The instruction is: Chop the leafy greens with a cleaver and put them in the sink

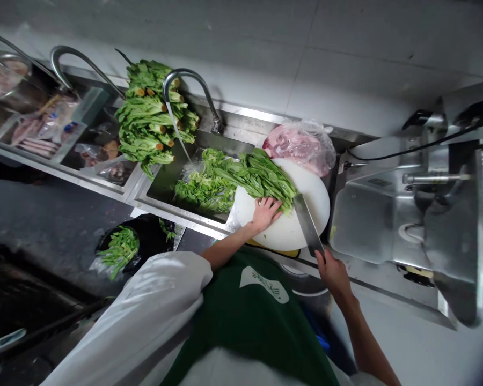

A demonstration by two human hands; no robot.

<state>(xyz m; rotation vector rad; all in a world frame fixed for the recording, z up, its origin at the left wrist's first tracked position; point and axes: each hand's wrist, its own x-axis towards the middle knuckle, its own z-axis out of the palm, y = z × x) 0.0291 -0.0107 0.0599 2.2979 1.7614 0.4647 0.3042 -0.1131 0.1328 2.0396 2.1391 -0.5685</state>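
Note:
A bunch of long leafy greens (261, 174) lies across a round white cutting board (317, 193), its far part reaching over the sink. My left hand (266, 213) grips the near side of the bunch, fingers curled over it against the board. In my right hand (333, 271) is the handle of a cleaver (307, 221). Its broad blade stands at the right end of the greens; whether it touches them I cannot tell. Cut greens (205, 190) fill the sink (161, 185) left of the board, with water running from the tap (189, 72).
Uncut greens (155, 118) are stacked left of the tap. Bagged raw meat (300, 145) sits behind the board. A metal slicing machine (410, 209) stands at right. Further left are containers of packaged food (44, 131) and a pot (8, 78). A black bag (145, 241) with trimmings hangs below.

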